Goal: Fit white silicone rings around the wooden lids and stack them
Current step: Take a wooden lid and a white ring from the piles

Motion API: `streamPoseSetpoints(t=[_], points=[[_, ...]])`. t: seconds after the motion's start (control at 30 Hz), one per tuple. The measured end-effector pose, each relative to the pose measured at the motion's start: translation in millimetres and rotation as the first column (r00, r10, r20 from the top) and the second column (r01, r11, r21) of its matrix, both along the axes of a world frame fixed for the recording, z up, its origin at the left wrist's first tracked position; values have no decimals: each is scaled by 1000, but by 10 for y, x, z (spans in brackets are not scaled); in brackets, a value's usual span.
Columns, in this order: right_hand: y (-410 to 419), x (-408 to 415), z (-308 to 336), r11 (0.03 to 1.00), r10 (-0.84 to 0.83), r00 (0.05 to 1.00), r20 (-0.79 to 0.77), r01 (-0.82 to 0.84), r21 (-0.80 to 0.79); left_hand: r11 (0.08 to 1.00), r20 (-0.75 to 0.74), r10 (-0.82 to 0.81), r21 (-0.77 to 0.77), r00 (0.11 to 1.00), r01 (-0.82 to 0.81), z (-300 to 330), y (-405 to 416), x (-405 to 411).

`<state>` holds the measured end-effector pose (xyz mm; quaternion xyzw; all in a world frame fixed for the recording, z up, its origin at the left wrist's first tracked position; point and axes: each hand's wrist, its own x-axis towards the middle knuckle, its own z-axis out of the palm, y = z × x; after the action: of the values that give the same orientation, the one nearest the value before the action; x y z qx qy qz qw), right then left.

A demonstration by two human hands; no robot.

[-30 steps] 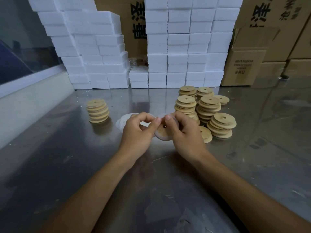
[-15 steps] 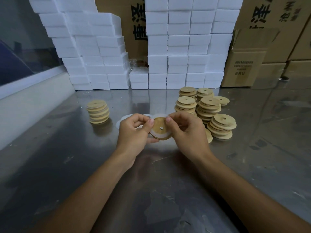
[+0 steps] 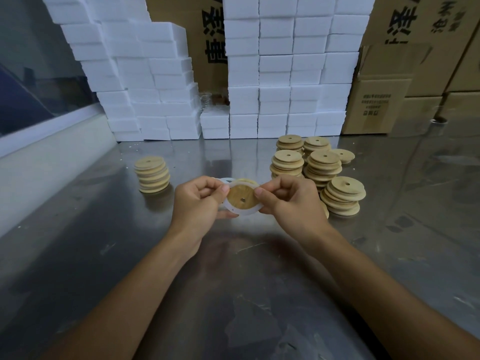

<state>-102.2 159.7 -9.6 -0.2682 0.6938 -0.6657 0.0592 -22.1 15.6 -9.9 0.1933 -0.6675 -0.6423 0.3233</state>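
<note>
A round wooden lid point(image 3: 242, 198) with a small centre hole is held up above the steel table, its face toward me. A white silicone ring point(image 3: 240, 211) runs around its rim. My left hand point(image 3: 198, 202) pinches the lid's left edge and my right hand point(image 3: 291, 201) pinches its right edge. Loose white rings point(image 3: 226, 180) lie on the table just behind my hands, mostly hidden. A short stack of lids point(image 3: 152, 174) stands at the left. Several stacks of bare wooden lids point(image 3: 322, 167) stand at the right.
The steel table point(image 3: 233, 294) stretches toward me. White foam blocks point(image 3: 275, 74) are piled along the back, with cardboard boxes point(image 3: 376, 105) behind and to the right. A pale ledge point(image 3: 52, 157) borders the table on the left.
The lid has turned from tilted away to facing me and risen slightly. The white ring now shows around its rim. Both hands keep pinching its edges.
</note>
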Motion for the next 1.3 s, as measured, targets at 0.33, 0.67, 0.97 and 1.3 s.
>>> streamPoseSetpoints(t=[0.33,0.67,0.97,1.3], points=[[33,-10,36,996,61,987,147,-51,-69,972,-51,-75,219,996,84,36,-36,25],[72,14,141,969,172,907,384,-84,-234,901,-157,-49,418,986,111,55,-17,-1],[37,75,126,967,171,918,358,-87,-239,863,-203,-64,480,977,156,80,-14,-1],[60,61,156,943,212,916,342,-100,-318,804,-224,-76,563,972,193,101,15,-18]])
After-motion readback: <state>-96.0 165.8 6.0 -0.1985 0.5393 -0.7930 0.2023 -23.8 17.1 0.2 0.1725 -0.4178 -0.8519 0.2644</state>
